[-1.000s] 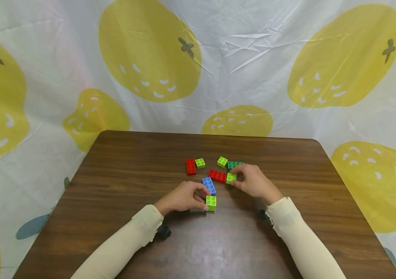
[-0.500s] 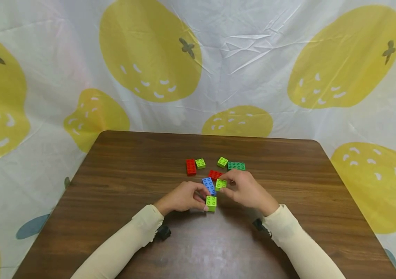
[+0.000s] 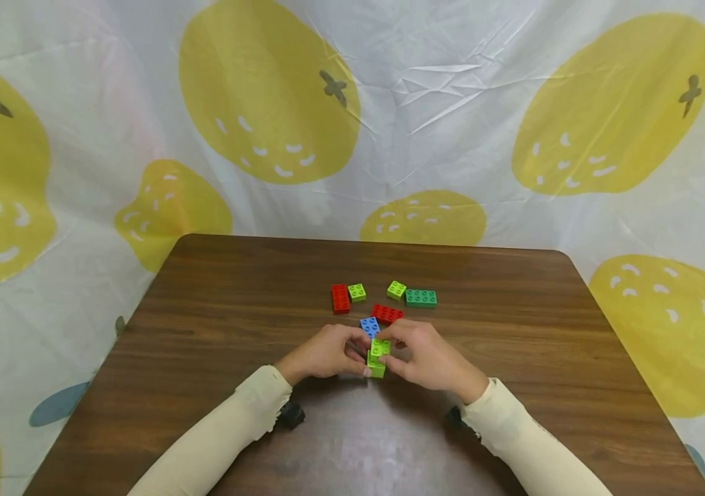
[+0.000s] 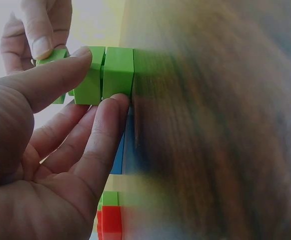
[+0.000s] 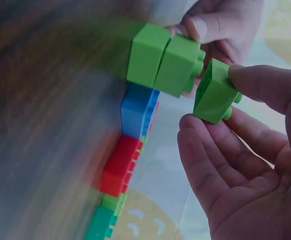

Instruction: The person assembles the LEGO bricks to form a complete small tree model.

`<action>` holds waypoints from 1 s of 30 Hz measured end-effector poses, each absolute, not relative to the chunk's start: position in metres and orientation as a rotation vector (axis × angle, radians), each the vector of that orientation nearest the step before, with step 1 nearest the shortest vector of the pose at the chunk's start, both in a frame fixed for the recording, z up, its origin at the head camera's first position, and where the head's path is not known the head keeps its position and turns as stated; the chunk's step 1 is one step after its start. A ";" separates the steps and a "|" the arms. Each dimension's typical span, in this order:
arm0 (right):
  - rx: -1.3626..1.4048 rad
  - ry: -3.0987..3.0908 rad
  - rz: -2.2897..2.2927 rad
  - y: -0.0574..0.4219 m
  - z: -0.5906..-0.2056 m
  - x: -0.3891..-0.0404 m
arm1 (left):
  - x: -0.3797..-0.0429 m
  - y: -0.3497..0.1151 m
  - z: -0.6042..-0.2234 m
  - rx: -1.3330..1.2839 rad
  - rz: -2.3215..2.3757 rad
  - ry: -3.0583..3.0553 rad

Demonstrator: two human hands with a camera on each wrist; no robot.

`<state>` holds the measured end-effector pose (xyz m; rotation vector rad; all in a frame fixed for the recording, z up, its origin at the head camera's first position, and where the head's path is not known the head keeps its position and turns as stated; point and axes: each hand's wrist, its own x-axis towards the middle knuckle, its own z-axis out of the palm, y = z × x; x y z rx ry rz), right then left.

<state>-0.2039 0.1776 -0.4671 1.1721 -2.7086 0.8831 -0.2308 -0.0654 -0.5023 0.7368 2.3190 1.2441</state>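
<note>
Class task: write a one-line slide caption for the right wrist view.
The right hand pinches a square lime-green plastic brick, tilted above a two-brick lime-green plastic stack held by the left hand.

ok so from my end I'm counting five lime bricks [image 5: 218, 92], two red bricks [image 3: 340, 299], just one blue brick [image 3: 369, 326] and one dark green brick [image 3: 421, 298], nine altogether. Also one left hand [image 3: 327, 350], one right hand [image 3: 429, 353], one table [image 3: 234, 296].

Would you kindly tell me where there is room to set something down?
The table is bare left of the left hand, right of the dark green brick and between the sleeves. It is crowded around the lime stack, by the right hand, blue brick and nearer red brick.
</note>
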 end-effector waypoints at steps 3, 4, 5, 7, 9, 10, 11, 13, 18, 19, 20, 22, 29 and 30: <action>1.177 -2.699 0.888 0.176 -0.470 -0.201 | -0.231 -0.066 -0.502 0.743 1.261 2.316; 1.175 -2.699 0.888 0.175 -0.471 -0.201 | -0.231 -0.066 -0.502 0.745 1.263 2.316; 1.171 -2.701 0.887 0.174 -0.472 -0.200 | -0.230 -0.066 -0.502 0.749 1.262 2.317; 1.162 -2.703 0.884 0.173 -0.472 -0.198 | -0.230 -0.066 -0.502 0.756 1.262 2.319; 1.153 -2.704 0.883 0.172 -0.472 -0.197 | -0.230 -0.066 -0.503 0.762 1.259 2.323; 1.150 -2.702 0.884 0.172 -0.472 -0.197 | -0.231 -0.066 -0.503 0.766 1.259 2.323; 1.151 -2.697 0.884 0.171 -0.473 -0.197 | -0.231 -0.066 -0.503 0.767 1.259 2.324; 1.154 -2.689 0.884 0.171 -0.473 -0.197 | -0.231 -0.066 -0.503 0.768 1.256 2.323; 1.167 -2.675 0.869 0.170 -0.473 -0.198 | -0.233 -0.069 -0.502 0.768 1.249 2.309; 1.165 -2.681 0.865 0.170 -0.473 -0.199 | -0.233 -0.070 -0.501 0.767 1.249 2.306; 1.163 -2.688 0.861 0.170 -0.473 -0.199 | -0.234 -0.071 -0.501 0.768 1.248 2.305; 1.152 -2.712 0.852 0.170 -0.473 -0.200 | -0.235 -0.073 -0.500 0.769 1.251 2.300; 1.112 -2.785 0.857 0.171 -0.471 -0.200 | -0.242 -0.082 -0.494 0.763 1.265 2.361; 1.104 -2.794 0.861 0.171 -0.471 -0.200 | -0.244 -0.083 -0.494 0.756 1.270 2.374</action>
